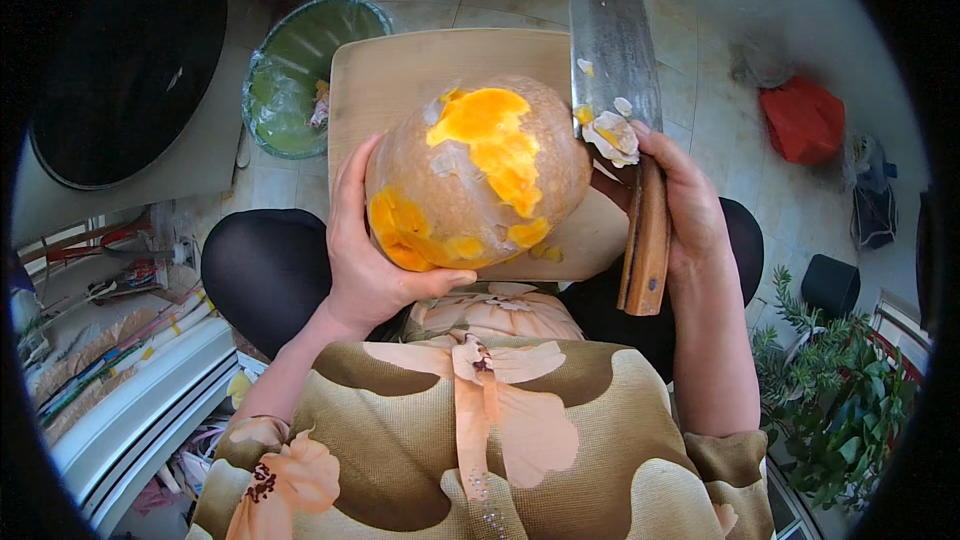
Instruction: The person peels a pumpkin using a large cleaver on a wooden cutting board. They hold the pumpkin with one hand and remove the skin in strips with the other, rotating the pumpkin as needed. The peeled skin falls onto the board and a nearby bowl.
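Observation:
A large tan pumpkin (pixel 480 172) with bright orange patches where the rind is cut away is over a wooden board (pixel 375 64) in front of me. My left hand (pixel 367 240) grips its left and lower side, the thumb along the bottom. In my right hand (pixel 679 195) is a cleaver (pixel 615 37), its wooden handle towards me and its broad blade pointing away. Peel scraps (pixel 613 139) cling to the blade near my right thumb. Some right fingers reach behind the handle towards the pumpkin's right side; whether they touch it is hidden. A small peel piece (pixel 547 253) lies on the board below the pumpkin.
A green bin (pixel 289 71) with a plastic liner and some scraps stands left of the board. A round black surface (pixel 135 67) is at the far left. On the right are a red bag (pixel 802 120), a dark container (pixel 830 286) and leafy plants (pixel 847 405).

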### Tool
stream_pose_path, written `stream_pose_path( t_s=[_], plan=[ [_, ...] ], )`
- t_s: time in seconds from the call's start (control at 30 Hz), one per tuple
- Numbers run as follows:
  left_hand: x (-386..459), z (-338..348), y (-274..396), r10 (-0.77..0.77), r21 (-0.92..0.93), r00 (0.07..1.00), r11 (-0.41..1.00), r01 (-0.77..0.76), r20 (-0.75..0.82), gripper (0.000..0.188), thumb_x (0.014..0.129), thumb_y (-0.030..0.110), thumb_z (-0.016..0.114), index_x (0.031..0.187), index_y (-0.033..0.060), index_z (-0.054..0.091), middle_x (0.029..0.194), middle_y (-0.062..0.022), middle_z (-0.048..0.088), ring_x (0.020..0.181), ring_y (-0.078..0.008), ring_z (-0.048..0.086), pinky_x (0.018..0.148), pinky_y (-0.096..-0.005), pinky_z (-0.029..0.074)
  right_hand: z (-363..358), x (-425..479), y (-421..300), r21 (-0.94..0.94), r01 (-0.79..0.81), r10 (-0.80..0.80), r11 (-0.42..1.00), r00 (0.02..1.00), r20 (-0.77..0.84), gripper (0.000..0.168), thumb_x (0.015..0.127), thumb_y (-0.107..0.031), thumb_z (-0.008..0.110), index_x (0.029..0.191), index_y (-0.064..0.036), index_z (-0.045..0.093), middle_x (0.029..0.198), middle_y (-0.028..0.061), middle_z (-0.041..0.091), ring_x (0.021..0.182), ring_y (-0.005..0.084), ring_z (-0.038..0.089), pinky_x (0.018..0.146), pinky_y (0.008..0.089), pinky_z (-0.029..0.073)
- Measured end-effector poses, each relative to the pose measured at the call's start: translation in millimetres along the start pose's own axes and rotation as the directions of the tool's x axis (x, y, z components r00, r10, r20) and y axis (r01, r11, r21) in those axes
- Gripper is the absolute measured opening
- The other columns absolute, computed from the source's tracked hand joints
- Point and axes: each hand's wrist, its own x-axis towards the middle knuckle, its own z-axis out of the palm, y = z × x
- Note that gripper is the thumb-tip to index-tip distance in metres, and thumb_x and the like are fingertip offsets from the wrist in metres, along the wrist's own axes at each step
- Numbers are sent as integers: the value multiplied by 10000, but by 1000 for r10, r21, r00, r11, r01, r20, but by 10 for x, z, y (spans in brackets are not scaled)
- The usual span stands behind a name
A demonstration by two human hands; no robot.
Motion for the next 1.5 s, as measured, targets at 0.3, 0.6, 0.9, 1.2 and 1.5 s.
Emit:
stream_pose_path(
  t_s=[0.3, 0.6, 0.9, 1.2, 1.5],
  plan=[
    [-194, -61, -57, -66, -61, 996, 996, 62, -61, 1191, 527, 303, 963, 1453, -15, 284, 1384, -173, 416, 1286, -284, 463, 1076, -399, 400, 359, -8, -255, -315, 227, -232, 922, 973, 23, 307, 938, -222, 621, 1118, 24, 586, 1048, 142, 682, 937, 229, 690, 832, 384, 599],
    [-105, -108, 12, 57, 176, 996, 983, -44, -66, 1157, 522, 377, 935, 1419, -23, 324, 1366, -238, 421, 1299, -391, 426, 1101, -437, 355, 1998, 456, -642, -334, 876, -598, 348, 482, 640, 229, 913, -206, 705, 1057, -42, 634, 774, 24, 650, 620, 88, 624, 562, 222, 529],
    [-116, -92, -3, 75, 144, 992, 988, -59, -105, 1156, 544, 375, 931, 1431, -16, 302, 1396, -252, 388, 1327, -404, 388, 1115, -454, 337, 2685, 1084, -367, -340, 922, -537, 182, 383, 751, 143, 891, -83, 686, 1028, -43, 705, 795, 32, 715, 680, 78, 580, 622, 254, 483],
    [-46, -90, 32, 111, 211, 989, 974, -88, -100, 1120, 548, 366, 925, 1411, -7, 317, 1347, -227, 414, 1277, -384, 429, 1083, -454, 369, 1580, 145, -593, -515, 717, -585, 471, 690, 426, 339, 876, -164, 739, 1142, 8, 618, 823, 75, 662, 656, 119, 631, 614, 232, 520],
    [-73, -32, -24, 171, 156, 984, 975, -161, -53, 1150, 590, 366, 923, 1476, 39, 265, 1341, -190, 417, 1270, -334, 455, 1064, -431, 407, 316, -535, -332, -286, 469, -488, 836, 873, 5, 125, 955, -165, 617, 1032, -85, 559, 801, 49, 632, 507, 85, 487, 447, 230, 392]
  ],
)
